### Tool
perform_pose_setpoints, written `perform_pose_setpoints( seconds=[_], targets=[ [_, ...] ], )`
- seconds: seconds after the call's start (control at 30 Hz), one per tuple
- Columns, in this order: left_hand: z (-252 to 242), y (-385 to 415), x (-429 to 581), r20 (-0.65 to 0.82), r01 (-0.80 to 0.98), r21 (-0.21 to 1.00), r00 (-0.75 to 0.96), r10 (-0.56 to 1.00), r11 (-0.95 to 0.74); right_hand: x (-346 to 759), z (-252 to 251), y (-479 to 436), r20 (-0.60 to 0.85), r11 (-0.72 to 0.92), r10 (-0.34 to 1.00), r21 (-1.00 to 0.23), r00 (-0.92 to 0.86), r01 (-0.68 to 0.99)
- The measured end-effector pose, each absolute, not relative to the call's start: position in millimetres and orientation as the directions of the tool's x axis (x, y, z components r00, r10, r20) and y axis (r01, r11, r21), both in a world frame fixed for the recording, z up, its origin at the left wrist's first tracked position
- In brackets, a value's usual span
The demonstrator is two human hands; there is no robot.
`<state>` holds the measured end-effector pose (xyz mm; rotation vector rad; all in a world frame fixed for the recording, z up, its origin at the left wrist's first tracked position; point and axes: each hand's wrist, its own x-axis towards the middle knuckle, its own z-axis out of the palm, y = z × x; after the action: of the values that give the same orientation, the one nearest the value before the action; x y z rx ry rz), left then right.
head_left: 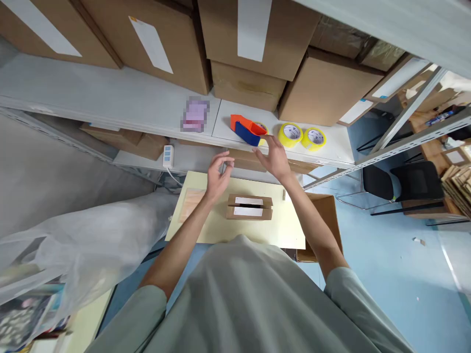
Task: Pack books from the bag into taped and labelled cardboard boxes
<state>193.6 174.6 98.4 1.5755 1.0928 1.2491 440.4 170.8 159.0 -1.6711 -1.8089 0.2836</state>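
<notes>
On the grey shelf edge lies an orange and blue tape dispenser (247, 130) with a yellow roll partly visible at its right end. My right hand (273, 158) is at that right end, fingers apart; whether the fingertips touch it is hard to tell. My left hand (219, 177) hangs over the back of the cream table (209, 230), fingers spread and curved, holding nothing. Between my forearms a small cardboard box (231, 207) with white labels lies on the table, a dark gap along its middle.
Two yellow tape rolls (290, 134) stand right of the dispenser. Large cartons (331, 88) line the shelf. A white power strip (168, 157) is at the back left, an open carton (327, 211) right of the table, and plastic wrapping (110, 240) on the left.
</notes>
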Motion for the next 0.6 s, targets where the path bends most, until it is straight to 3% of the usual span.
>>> perform_pose_setpoints(
  seconds=[0.27,0.47,0.6],
  targets=[
    [140.6,180.4,181.0,0.313,0.104,0.94,0.118,0.943,-0.325,403.4,135.8,277.9,0.127,-0.09,0.983,-0.285,0.131,0.954],
    [126.2,160.9,145.7,0.225,0.04,0.971,0.154,0.962,-0.234,389.1,136.1,280.7,0.089,-0.215,0.965,-0.278,0.248,0.936],
    [112.7,151.8,123.9,0.188,-0.023,0.982,0.135,0.973,-0.187,382.9,141.2,240.8,0.095,-0.125,0.982,-0.322,0.164,0.938]
  ],
)
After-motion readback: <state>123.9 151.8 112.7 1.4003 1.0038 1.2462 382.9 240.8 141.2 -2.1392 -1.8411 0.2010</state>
